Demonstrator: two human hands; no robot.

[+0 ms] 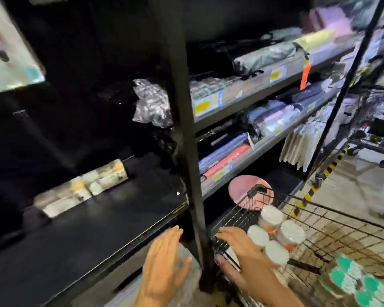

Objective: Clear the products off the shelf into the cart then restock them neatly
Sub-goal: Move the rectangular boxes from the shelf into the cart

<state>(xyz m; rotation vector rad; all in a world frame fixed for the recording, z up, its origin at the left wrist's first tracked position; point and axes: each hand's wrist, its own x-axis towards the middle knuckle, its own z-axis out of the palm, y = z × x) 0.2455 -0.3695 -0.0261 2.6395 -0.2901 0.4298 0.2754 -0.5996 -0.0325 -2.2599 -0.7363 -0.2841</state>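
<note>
Your left hand [166, 260] lies flat, fingers straight, its grip open, at the front edge of the dark shelf [93, 231]. Your right hand [237, 255] reaches over the wire cart [319, 220], its grip closed around a thin dark flat item [232, 255] whose kind cannot be told. Four white-lidded jars [275, 235] stand together in the cart; teal-lidded ones [359, 282] lie nearer you. Boxed products [84, 187] remain at the back of the shelf. Yellow price labels [203, 105] mark neighbouring shelves; all print is too blurred to read.
</note>
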